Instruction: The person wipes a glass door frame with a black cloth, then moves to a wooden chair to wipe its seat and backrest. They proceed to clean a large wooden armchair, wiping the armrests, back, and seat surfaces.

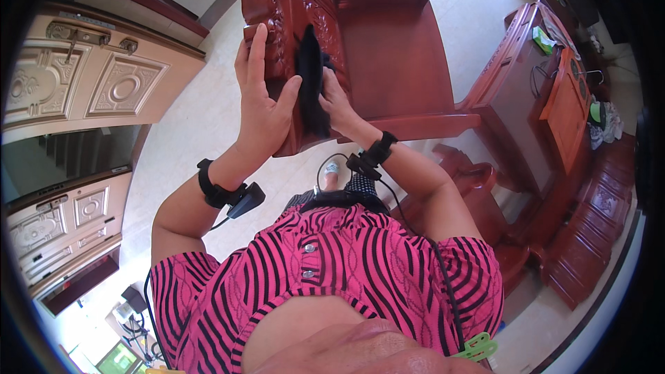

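Note:
A red-brown lacquered wooden armchair [397,62] stands in front of me, its carved backrest [280,15] nearest my hands. My left hand [264,109] lies against the top edge of that backrest, fingers and thumb spread. On the seat side, my right hand [337,101] grips a black fuzzy duster or cloth [310,78] pressed to the carving. Which of the two it is, I cannot tell. Part of the right fingers is hidden behind the black thing. Each wrist wears a black strap with a small device.
To the right stand a wooden table [511,130] with a green tissue pack [543,40], an orange-brown board [563,109] and a carved wooden bench [592,228]. Another wooden chair [467,192] is near my right elbow. Panelled doors [124,83] line the left. A bicycle [137,327] stands behind.

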The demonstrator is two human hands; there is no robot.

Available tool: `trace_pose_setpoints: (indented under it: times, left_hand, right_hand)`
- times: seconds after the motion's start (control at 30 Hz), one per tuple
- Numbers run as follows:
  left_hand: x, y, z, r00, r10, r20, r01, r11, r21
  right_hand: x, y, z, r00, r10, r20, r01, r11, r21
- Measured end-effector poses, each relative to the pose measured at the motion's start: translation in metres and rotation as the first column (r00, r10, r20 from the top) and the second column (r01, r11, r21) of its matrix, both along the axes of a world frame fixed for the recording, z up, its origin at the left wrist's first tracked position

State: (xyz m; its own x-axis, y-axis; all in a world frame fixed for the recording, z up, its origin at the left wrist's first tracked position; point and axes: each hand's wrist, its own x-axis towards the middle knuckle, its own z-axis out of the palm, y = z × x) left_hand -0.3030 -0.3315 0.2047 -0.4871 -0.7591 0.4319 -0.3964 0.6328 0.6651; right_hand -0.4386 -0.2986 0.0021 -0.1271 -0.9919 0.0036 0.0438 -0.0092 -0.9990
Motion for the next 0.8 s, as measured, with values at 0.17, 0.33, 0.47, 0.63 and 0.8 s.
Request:
trace_pose_setpoints:
  times: [0.17,0.33,0.47,0.63,0.8]
  left_hand:
    - [0.007,0.006,0.014,1.000,-0.001,0.027,-0.001,0.998,0.068]
    - [0.031,0.005,0.028,1.000,0.020,0.006,-0.021,0.971,0.238]
    - [0.058,0.010,0.043,0.995,0.063,0.072,-0.082,0.949,0.304]
    - [0.074,0.011,0.057,0.941,0.120,0.316,-0.209,0.941,0.265]
    - [0.089,0.013,0.061,0.918,0.134,0.373,-0.246,0.931,0.271]
  right_hand:
    - [-0.021,0.011,-0.032,0.912,-0.049,-0.407,0.052,0.999,-0.004]
    - [-0.049,0.021,-0.139,0.976,0.116,-0.185,-0.020,0.893,0.450]
    - [-0.056,0.034,-0.195,0.996,0.063,0.057,-0.085,0.705,0.704]
    - [-0.048,0.015,-0.208,0.969,-0.083,0.233,-0.139,0.593,0.793]
    - [-0.044,-0.052,-0.186,0.894,-0.207,0.397,-0.179,0.647,0.741]
